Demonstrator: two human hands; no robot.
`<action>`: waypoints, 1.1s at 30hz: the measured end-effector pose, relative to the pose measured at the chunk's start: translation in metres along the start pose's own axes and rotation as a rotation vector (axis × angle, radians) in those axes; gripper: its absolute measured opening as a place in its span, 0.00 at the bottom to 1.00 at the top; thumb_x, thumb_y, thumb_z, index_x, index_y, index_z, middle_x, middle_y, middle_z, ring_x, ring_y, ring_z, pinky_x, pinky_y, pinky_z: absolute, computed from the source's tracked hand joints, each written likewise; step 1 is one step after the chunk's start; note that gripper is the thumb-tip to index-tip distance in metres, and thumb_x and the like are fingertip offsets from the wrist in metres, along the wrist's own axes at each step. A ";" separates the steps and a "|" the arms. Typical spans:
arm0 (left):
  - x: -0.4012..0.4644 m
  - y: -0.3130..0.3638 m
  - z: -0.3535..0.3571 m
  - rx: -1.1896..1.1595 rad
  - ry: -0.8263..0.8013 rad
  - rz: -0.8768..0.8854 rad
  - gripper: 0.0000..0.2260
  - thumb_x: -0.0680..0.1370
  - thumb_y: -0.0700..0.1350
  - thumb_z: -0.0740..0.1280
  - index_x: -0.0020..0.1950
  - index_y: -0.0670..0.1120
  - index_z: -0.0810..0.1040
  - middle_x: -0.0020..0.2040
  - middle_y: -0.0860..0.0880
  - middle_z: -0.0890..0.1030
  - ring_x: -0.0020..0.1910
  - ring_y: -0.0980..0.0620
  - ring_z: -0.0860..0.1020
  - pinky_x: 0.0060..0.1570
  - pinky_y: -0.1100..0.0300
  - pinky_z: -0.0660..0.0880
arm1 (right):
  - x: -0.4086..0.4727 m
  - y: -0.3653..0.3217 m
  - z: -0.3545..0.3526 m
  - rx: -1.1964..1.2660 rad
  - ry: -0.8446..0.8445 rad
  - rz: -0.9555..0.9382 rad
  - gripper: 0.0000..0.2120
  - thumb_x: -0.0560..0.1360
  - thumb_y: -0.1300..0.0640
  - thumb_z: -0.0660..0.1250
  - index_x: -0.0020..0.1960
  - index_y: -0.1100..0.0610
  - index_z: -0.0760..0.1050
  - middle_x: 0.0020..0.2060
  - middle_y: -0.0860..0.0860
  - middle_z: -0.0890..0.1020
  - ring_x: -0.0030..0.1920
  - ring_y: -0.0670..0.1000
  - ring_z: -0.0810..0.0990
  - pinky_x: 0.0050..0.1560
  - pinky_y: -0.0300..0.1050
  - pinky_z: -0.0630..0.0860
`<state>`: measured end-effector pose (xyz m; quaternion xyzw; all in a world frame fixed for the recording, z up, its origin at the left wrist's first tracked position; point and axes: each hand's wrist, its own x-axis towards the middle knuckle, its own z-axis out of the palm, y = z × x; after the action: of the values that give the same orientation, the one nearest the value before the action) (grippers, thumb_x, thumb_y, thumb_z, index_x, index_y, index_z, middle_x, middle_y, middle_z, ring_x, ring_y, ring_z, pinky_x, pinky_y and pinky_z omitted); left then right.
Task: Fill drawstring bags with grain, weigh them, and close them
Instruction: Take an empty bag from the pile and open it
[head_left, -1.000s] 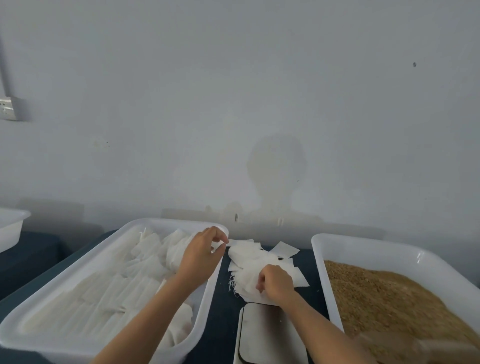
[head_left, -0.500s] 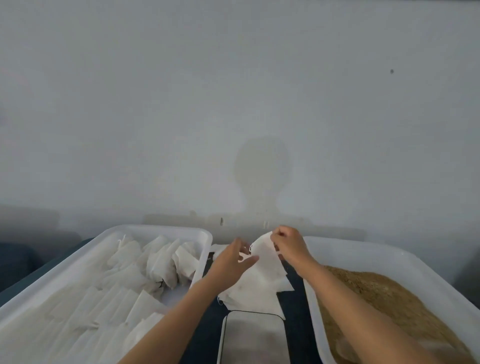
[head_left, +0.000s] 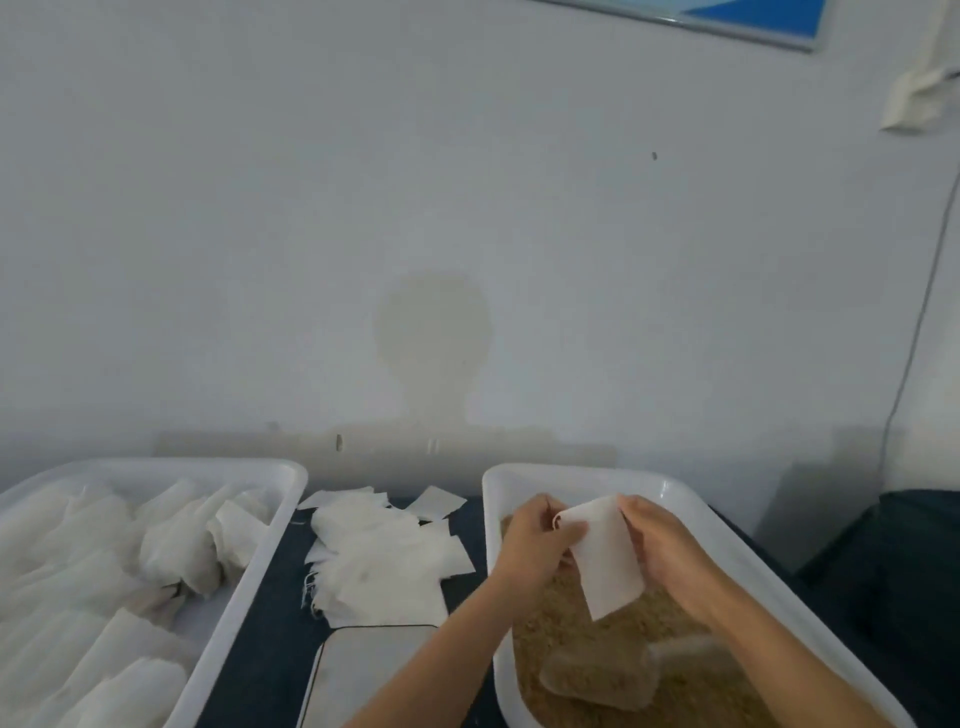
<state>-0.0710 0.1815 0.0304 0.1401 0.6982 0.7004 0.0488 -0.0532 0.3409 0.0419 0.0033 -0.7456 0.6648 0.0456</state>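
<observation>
Both hands now moved right over grain tray (head_left: 582, 475), left hand (head_left: 535, 545) and right hand (head_left: 657, 545) pinching white drawstring bag (head_left: 605, 561) by its mouth, no readable writing

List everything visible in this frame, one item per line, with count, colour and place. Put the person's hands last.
white plastic tray of grain: one, white, right
brown grain: one heap, light brown, inside right tray
translucent plastic scoop: one, clear, lying on the grain
white plastic tray of filled bags: one, white, left
pile of empty white fabric bags: one pile, white, between trays
flat grey scale: one, grey, bottom centre
single white fabric bag: one, white, held over the grain
left hand: pinches the bag's mouth
right hand: grips the bag's other edge
</observation>
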 end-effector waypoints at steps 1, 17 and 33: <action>0.000 -0.002 0.008 0.019 0.001 0.003 0.08 0.78 0.40 0.64 0.41 0.45 0.69 0.38 0.48 0.73 0.39 0.52 0.74 0.37 0.62 0.74 | -0.002 0.007 -0.005 -0.036 -0.003 -0.006 0.09 0.79 0.53 0.60 0.45 0.55 0.76 0.43 0.57 0.78 0.45 0.56 0.78 0.43 0.50 0.74; 0.006 -0.029 0.017 0.054 -0.085 -0.065 0.10 0.79 0.41 0.63 0.37 0.42 0.70 0.33 0.48 0.72 0.28 0.53 0.74 0.23 0.64 0.71 | -0.005 0.034 0.002 -0.412 0.092 -0.199 0.11 0.78 0.55 0.64 0.42 0.61 0.71 0.36 0.54 0.74 0.35 0.51 0.73 0.38 0.43 0.71; 0.001 -0.030 0.021 0.171 -0.113 0.077 0.09 0.78 0.39 0.63 0.36 0.45 0.72 0.32 0.53 0.77 0.32 0.58 0.76 0.31 0.64 0.74 | -0.012 0.029 0.006 -0.048 -0.117 -0.008 0.15 0.80 0.54 0.58 0.46 0.64 0.77 0.35 0.55 0.81 0.35 0.51 0.80 0.36 0.42 0.77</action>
<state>-0.0698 0.2026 0.0000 0.2099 0.7456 0.6305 0.0489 -0.0438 0.3378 0.0117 0.0441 -0.7628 0.6451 0.0045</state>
